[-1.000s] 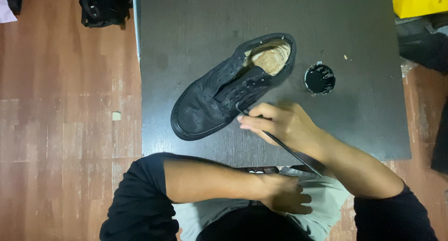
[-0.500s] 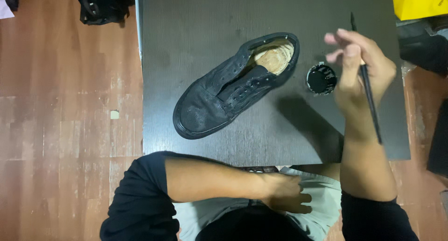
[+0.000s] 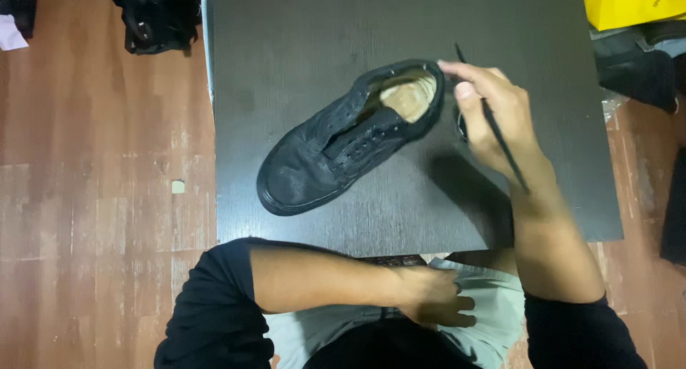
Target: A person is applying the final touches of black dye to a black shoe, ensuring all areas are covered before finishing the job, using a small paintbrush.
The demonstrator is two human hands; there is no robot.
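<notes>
Nearest the camera, the left hand (image 3: 429, 305) rests on the person's lap, on the pale shorts (image 3: 493, 312), fingers loosely curled and holding nothing.

Beyond it lies the dark table (image 3: 300, 26). The black shoe (image 3: 343, 144) sits near its middle, lying diagonally with the toe toward the near left and the heel toward the far right, its tan insole showing in the opening. The upper looks evenly dark with a faint sheen at the toe, so much of it seems already coated, though how much is left cannot be told; the far side is hidden.

Just right of the heel, the right hand (image 3: 496, 119) pinches a thin black brush (image 3: 500, 137) between thumb and fingertips, the handle running back over the wrist. The tip points at the heel rim; whether it touches is unclear.

Farther off, a black bag (image 3: 153, 19) lies on the wooden floor (image 3: 93, 197).
</notes>
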